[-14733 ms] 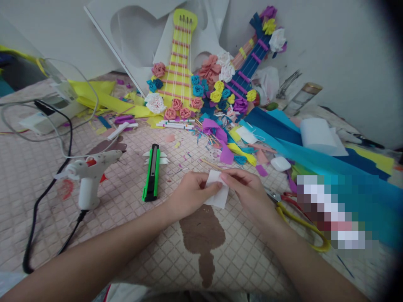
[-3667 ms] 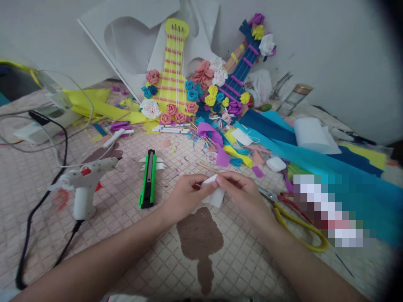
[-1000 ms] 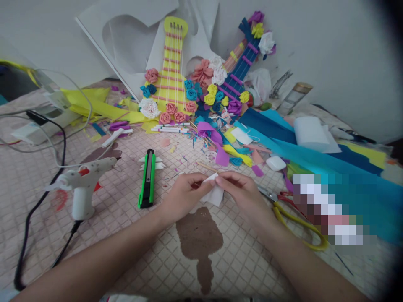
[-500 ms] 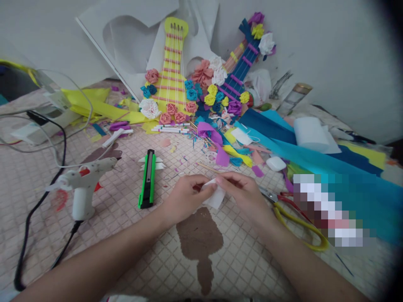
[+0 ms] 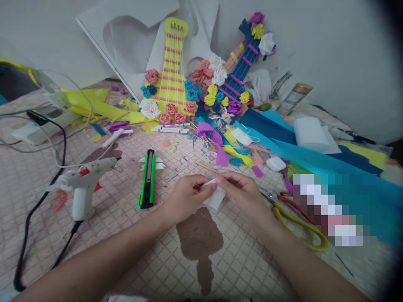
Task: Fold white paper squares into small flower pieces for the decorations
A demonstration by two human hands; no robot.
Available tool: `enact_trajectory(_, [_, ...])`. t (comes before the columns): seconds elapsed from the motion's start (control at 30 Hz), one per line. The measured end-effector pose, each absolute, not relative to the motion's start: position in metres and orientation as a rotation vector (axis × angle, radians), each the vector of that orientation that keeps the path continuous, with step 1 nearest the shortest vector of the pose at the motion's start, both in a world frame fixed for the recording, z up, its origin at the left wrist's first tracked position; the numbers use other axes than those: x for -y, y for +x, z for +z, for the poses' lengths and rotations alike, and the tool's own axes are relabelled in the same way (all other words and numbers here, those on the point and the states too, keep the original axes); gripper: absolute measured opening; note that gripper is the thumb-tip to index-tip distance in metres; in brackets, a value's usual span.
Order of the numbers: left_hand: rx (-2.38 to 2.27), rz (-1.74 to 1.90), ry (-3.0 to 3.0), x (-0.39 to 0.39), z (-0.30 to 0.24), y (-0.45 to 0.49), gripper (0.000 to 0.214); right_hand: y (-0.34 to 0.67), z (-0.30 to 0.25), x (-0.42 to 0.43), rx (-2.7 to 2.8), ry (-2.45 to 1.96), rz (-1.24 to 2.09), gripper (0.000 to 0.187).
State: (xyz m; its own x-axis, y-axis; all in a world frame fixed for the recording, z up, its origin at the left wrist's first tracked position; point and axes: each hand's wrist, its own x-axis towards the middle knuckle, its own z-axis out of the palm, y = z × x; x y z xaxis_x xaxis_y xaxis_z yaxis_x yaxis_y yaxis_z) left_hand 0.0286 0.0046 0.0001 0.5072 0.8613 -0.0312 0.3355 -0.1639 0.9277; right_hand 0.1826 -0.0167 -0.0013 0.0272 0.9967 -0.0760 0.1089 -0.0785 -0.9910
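Both my hands meet low over the patterned mat, pinching one small white foam piece (image 5: 216, 198) between them. My left hand (image 5: 184, 198) grips its left edge with thumb and fingers curled. My right hand (image 5: 244, 193) pinches the top edge from the right. A thin wooden stick (image 5: 210, 168) lies on the mat just beyond my fingers. A brown shape (image 5: 200, 239) printed on the mat sits directly below my hands.
A green utility knife (image 5: 147, 179) lies left of my hands, and a white glue gun (image 5: 82, 183) with a black cord stands further left. Yellow-handled scissors (image 5: 296, 223) lie to the right. Two flower-covered paper guitars (image 5: 176, 71) lean against the wall, with blue foam sheets (image 5: 315, 157) at right.
My fingers have shifted slightly on the white piece, which looks more folded and smaller than a second ago. Nothing else has moved.
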Motion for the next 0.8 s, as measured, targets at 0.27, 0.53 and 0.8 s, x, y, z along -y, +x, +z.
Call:
enact_trajectory(0.27, [-0.963, 0.651, 1.767, -0.0028, 0.0001, 0.0275, 0.031, 0.1846, -0.0013, 0.0151, 1.272, -1.336, 1.256, 0.014])
enact_trajectory(0.53, [-0.971, 0.657, 1.744, -0.0013, 0.003, 0.0276, 0.028, 0.1844, -0.0005, 0.0164, 1.214, -1.339, 1.246, 0.013])
enact_trajectory(0.8, [-1.016, 0.594, 1.48, -0.0017, -0.0003, 0.0286, 0.028, 0.1833, -0.006, 0.0133, 0.969, -1.249, 1.21, 0.016])
